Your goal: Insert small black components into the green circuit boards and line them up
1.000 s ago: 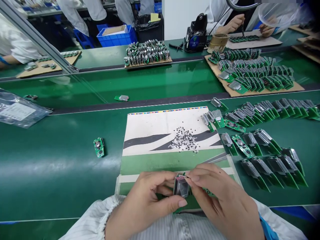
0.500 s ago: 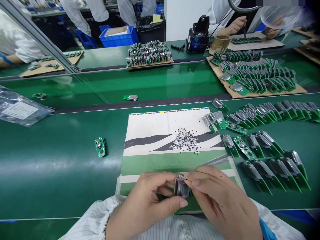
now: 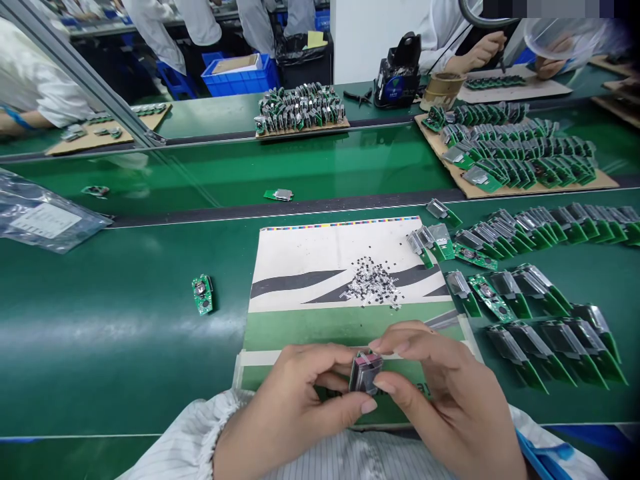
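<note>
Fine work on the module (image 3: pixel 364 375) seems in hand: it is at six o'clock over the mat (image 3: pixel 300 328), pinched by the left hand (image 3: pixel 295 400); the right hand (image 3: pixel 453 390), at its three o'clock, has thumb and forefinger parted; next move likely calls for light fingertips

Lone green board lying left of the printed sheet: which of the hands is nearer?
Left. The left hand is below and right of the board in view; the right hand is farther right, beyond the left.
</note>
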Demonstrator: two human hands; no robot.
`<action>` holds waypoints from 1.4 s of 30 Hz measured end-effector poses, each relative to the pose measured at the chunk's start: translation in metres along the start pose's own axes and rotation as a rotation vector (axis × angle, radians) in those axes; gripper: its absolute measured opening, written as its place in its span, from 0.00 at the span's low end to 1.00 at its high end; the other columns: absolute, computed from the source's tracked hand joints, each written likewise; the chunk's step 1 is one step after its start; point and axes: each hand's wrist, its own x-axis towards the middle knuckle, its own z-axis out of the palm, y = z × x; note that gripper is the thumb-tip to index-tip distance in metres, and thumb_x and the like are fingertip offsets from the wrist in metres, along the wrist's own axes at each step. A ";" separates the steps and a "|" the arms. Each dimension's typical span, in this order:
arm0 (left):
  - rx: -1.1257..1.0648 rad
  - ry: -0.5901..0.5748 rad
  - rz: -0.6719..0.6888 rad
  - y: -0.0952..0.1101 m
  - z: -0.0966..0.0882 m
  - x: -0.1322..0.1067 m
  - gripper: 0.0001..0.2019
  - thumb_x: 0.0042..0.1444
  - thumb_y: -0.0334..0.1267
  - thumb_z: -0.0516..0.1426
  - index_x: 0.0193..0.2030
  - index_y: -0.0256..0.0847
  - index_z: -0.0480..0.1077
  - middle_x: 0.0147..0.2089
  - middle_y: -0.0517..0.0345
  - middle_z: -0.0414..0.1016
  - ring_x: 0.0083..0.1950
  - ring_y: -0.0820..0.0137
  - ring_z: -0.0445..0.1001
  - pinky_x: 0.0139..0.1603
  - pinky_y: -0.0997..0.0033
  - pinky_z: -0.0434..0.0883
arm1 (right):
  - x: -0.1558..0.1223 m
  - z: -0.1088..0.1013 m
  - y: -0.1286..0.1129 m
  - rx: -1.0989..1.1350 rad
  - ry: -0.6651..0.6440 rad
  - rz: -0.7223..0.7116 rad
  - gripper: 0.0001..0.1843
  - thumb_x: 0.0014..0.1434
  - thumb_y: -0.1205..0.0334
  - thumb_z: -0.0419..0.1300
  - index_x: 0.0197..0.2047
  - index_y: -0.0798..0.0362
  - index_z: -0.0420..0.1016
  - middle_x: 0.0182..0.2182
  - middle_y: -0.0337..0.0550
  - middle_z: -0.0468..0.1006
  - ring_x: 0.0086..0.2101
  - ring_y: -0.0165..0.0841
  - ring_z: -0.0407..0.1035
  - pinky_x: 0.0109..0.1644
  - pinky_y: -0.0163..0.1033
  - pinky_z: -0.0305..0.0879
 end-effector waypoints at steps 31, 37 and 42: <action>0.681 0.053 0.507 0.002 -0.002 0.002 0.12 0.59 0.30 0.62 0.49 0.39 0.70 0.46 0.54 0.83 0.40 0.69 0.82 0.44 0.76 0.78 | 0.001 0.006 0.007 -0.033 0.047 -0.133 0.18 0.60 0.82 0.51 0.40 0.47 0.64 0.33 0.34 0.78 0.39 0.26 0.71 0.43 0.28 0.71; 0.612 0.058 0.561 -0.001 -0.004 0.010 0.10 0.60 0.33 0.61 0.48 0.38 0.70 0.45 0.51 0.83 0.41 0.69 0.82 0.43 0.77 0.79 | -0.004 -0.004 0.017 0.167 -0.030 0.043 0.09 0.67 0.66 0.58 0.47 0.43 0.65 0.41 0.39 0.76 0.45 0.31 0.73 0.44 0.34 0.75; 0.619 0.047 0.555 -0.002 -0.003 0.012 0.12 0.62 0.31 0.59 0.53 0.39 0.68 0.48 0.50 0.82 0.44 0.69 0.82 0.45 0.77 0.78 | -0.006 -0.012 0.027 0.074 -0.160 0.092 0.09 0.67 0.55 0.58 0.51 0.40 0.68 0.51 0.42 0.73 0.51 0.33 0.71 0.51 0.35 0.73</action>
